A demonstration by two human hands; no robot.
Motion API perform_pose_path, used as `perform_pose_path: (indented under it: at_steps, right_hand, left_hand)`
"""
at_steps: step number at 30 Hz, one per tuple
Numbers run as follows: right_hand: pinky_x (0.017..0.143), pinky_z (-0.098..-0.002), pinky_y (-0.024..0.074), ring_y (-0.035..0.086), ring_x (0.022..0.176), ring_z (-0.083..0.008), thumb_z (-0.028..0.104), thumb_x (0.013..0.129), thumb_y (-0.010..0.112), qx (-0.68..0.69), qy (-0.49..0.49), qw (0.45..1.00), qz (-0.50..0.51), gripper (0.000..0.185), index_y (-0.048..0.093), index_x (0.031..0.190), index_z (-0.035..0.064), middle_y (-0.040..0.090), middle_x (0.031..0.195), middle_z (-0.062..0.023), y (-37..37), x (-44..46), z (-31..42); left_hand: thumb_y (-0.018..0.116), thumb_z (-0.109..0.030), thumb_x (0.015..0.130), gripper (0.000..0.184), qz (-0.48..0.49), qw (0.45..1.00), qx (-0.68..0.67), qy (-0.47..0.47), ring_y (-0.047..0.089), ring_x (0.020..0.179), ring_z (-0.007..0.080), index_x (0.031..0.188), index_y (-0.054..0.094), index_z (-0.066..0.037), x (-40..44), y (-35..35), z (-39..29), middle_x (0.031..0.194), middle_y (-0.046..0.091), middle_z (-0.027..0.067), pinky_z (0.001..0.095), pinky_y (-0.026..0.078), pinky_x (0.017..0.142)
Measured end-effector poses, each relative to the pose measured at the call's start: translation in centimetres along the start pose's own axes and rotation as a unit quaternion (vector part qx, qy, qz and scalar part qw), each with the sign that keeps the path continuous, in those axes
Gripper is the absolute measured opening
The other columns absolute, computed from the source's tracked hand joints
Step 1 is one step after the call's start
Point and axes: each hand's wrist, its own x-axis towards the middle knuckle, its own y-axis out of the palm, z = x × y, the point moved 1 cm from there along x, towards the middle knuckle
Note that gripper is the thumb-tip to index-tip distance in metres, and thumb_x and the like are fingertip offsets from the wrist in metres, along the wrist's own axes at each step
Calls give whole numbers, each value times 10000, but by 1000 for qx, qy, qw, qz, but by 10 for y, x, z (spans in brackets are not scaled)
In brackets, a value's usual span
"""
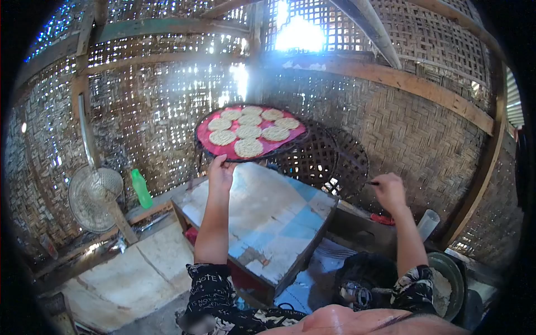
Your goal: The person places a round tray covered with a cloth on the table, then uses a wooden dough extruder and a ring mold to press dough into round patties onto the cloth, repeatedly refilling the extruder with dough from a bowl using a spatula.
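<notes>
The left hand (221, 174) pinches the near rim of a round, dark-edged tray (245, 160), which extends beyond its fingertips above the worn tabletop's (262, 209) far end. Pale, coarse-textured discs (248, 148) lie on its pink sheet (266, 145). The right hand's (389, 191) fingers curl near an openwork woven basket (353, 159); I cannot tell whether they grip it.

Worn table (268, 209), patchy blue-white top. Woven walls (413, 145) behind it, timber beam (413, 88) above right, sun glare (301, 36) above, pale slabs (131, 265) left.
</notes>
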Motion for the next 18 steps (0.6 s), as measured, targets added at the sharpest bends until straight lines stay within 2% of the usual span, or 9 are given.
perform_pose_path:
  at_steps: [1, 3, 5, 9, 14, 17, 18]
  right_hand:
    - [752, -389, 428, 577, 821, -260, 117, 681, 647, -20, -28, 999, -27, 107, 656, 787, 104, 639, 795, -59, 13, 7, 4]
    - [749, -400, 429, 579, 814, -268, 124, 690, 631, -25, -59, 998, -13, 81, 639, 762, 89, 630, 819, -67, 53, 28, -4]
    - [740, -414, 441, 578, 815, -296, 97, 707, 584, 2, -57, 998, 21, 85, 639, 770, 80, 622, 831, -98, 96, 44, -2]
    - [756, -415, 458, 570, 843, -336, 56, 722, 501, 77, -29, 994, 71, 169, 640, 818, 51, 593, 828, -163, 170, 59, -5]
    - [768, -419, 448, 561, 871, -341, 52, 746, 454, 56, -20, 983, 175, 178, 620, 806, 32, 582, 855, -172, 235, 64, -4]
    - [779, -413, 445, 548, 910, -337, 48, 751, 444, 61, -21, 977, 203, 177, 604, 822, 28, 570, 879, -173, 261, 60, -6]
    - [794, -409, 443, 540, 935, -333, 39, 751, 443, 54, -14, 975, 215, 180, 597, 845, 28, 559, 900, -174, 265, 59, -5]
  left_hand:
    - [563, -26, 749, 205, -6, 1000, 0, 6, 592, 847, 217, 953, 544, -15, 3, -1, 1, 928, 601, 92, 379, 516, 780]
    - [550, -17, 746, 187, -42, 999, -13, 20, 594, 803, 208, 933, 544, -23, 14, -22, 22, 897, 602, 82, 385, 522, 761]
    - [535, -8, 741, 163, -62, 997, -11, 38, 599, 750, 197, 903, 539, -31, 45, -53, 33, 857, 604, 71, 392, 532, 732]
    - [539, -22, 737, 201, -127, 991, 12, 35, 590, 758, 185, 934, 529, -58, 69, -105, 65, 847, 588, 40, 370, 518, 716]
    - [535, -32, 747, 164, -153, 988, -12, -21, 573, 730, 162, 907, 524, -65, 89, -177, 110, 837, 578, 39, 356, 517, 677]
    - [532, -40, 756, 159, -193, 980, 32, -30, 574, 740, 168, 913, 524, -63, 85, -197, 126, 843, 577, 42, 356, 513, 664]
    - [521, -47, 767, 161, -190, 980, 39, -38, 575, 752, 182, 926, 522, -69, 85, -204, 130, 865, 579, 54, 393, 504, 672]
